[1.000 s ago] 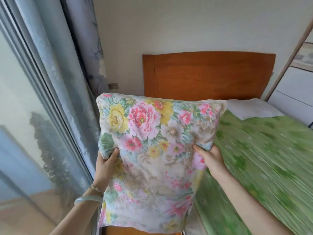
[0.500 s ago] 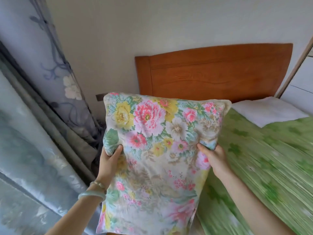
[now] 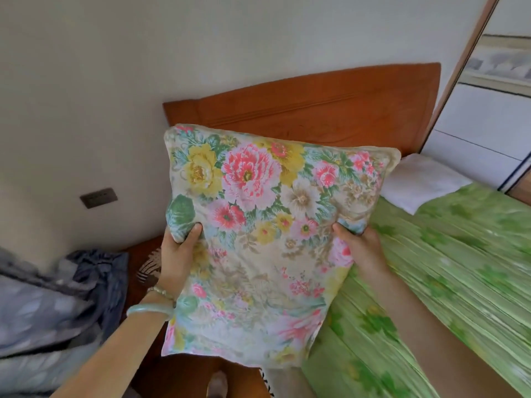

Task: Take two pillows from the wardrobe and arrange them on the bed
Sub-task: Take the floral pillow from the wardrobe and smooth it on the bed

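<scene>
I hold a floral pillow (image 3: 258,214) upright in front of me, at the left side of the bed (image 3: 448,277). My left hand (image 3: 175,254) grips its left edge with the thumb on the front. My right hand (image 3: 359,248) grips its right edge the same way. The bed has a green flowered cover and a brown wooden headboard (image 3: 330,110). A white pillow (image 3: 419,182) lies flat at the head of the bed, on its right side. The wardrobe (image 3: 488,116) stands beyond the bed at the right.
A blue-grey curtain (image 3: 51,305) bunches at the lower left. A wall socket (image 3: 98,197) sits low on the white wall. Brown wooden floor (image 3: 198,374) runs between curtain and bed, with my foot below the pillow.
My view has swung right and moved closer to the bed's head; the window has left the frame. The pillow stays gripped in both hands and now overlaps the headboard.
</scene>
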### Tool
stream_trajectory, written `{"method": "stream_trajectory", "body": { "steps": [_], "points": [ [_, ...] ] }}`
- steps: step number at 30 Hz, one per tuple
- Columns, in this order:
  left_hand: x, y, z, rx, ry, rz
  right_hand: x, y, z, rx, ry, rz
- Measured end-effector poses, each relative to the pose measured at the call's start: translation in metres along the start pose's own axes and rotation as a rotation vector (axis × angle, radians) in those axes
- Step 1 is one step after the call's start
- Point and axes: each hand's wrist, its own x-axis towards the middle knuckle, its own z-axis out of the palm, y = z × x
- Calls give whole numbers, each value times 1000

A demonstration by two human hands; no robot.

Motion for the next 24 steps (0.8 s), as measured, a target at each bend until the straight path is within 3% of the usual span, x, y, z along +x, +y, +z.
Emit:
{"method": "stream_trajectory", "body": {
  "steps": [12, 19, 24],
  "points": [
    [213, -31, 98, -3, -409, -21, 91, 10, 42, 123, 315, 35],
    [277, -33, 155, -5, -551, -41, 117, 8, 48, 77, 531, 35],
    [302, -47, 194, 6, -614, -92, 139, 19, 43, 35, 591, 72]
  ]
}}
